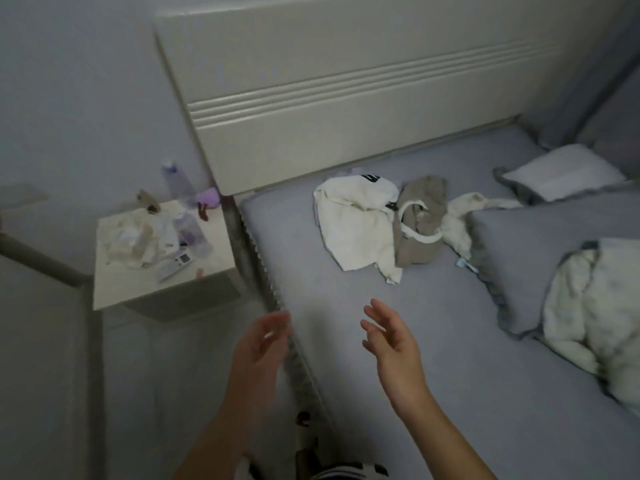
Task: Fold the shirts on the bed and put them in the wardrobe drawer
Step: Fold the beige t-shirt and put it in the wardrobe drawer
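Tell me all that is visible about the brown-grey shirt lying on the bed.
The brown-grey shirt is crumpled, not folded, on the grey sheet of the bed near the headboard. It looks like soft fabric with a white band at the neck or an opening. It lies between the white shirt, whose edge it touches or overlaps, and another pale garment on its other side. Neither hand touches it.

Cluttered nightstand point(114, 289) beside headboard point(346, 109); grey pillow point(526, 251) right.
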### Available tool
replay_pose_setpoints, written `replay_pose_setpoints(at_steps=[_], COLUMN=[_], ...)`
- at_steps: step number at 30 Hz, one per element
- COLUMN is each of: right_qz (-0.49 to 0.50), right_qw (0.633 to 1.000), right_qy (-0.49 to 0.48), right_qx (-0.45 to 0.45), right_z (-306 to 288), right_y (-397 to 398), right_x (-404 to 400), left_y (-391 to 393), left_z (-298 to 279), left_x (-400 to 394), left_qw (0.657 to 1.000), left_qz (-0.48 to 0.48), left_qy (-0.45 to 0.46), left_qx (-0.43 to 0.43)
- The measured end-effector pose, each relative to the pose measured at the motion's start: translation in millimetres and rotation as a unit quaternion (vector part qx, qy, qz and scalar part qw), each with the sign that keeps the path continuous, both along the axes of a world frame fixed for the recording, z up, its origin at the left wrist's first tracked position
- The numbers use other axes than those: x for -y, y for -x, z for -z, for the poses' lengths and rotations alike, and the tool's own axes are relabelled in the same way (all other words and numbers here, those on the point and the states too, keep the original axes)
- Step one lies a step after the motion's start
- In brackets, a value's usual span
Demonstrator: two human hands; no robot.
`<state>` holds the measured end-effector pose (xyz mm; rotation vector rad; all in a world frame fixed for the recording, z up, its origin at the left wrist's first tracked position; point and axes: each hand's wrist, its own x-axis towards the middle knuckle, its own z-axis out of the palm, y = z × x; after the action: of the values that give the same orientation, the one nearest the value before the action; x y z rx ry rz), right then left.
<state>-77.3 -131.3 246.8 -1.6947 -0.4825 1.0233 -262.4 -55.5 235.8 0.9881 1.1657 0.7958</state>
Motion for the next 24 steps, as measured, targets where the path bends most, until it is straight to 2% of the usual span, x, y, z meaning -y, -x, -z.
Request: replay_pose_setpoints(at_steps=[5, 10, 14, 18, 21, 24], right_qz=[0.088, 0.161, 0.115, 0.027, -0.038, -0.069], right_qw=[0.996, 0.984, 0.966, 0.925, 0.887, 0.858], right_qy=[0.014, 0.059, 0.18, 0.249, 0.301, 0.338], right_qx=[0.012, 0.048, 0.147, 0.286, 0.348, 0.38], right_z=[47.2, 148.6, 252.3, 332.4, 365.8, 372.1], right_y=[-76.3, -178.3, -271.3, -356.2, -394.7, -395.8], right_x=[-61.9, -145.8, -204.6, -237.2, -247.0, -241.1], left_y=[-89.3, -209.3, -314.0, -391.4, -426.9, -433.7], left_z=[55.3, 150.0, 249.8, 328.7, 361.9, 374.8], left_x=[-72.4, -159.7, -212.0, -235.4, -243.4, -239.1], left_qw=[0.994, 0.982, 0.978, 0.949, 0.933, 0.936], left_qz=[0.098, 0.167, 0.195, 0.296, 0.342, 0.337], left_qy=[0.009, -0.01, 0.009, -0.021, -0.051, -0.057], left_qx=[-0.052, -0.086, -0.076, -0.101, -0.103, -0.09])
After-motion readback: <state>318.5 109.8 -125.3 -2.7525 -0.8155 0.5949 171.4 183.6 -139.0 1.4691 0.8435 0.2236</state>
